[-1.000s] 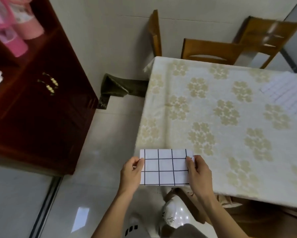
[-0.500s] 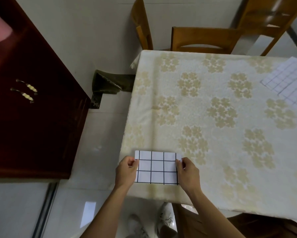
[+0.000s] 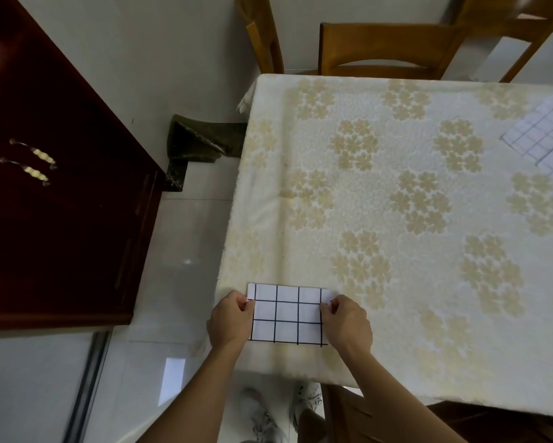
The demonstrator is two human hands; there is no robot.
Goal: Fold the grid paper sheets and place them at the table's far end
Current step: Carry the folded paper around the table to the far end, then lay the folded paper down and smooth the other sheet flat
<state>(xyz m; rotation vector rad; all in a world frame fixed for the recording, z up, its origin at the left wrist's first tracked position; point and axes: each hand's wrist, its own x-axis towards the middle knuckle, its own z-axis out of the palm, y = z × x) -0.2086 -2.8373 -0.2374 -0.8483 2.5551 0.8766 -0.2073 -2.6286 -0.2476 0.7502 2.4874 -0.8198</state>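
Observation:
A folded grid paper sheet, white with black lines, lies over the near left corner of the table. My left hand pinches its left edge and my right hand pinches its right edge. More grid paper lies flat at the table's right side, cut off by the frame edge. The table wears a cream cloth with pale gold flower clusters.
A dark red cabinet with two metal handles stands to the left across a strip of glossy floor. Wooden chairs sit at the table's far end. Another chair is tucked under the near edge, beside my shoes.
Both hands carried the folded sheet forward from over the floor to the table's near left corner. The view tilted forward over the table.

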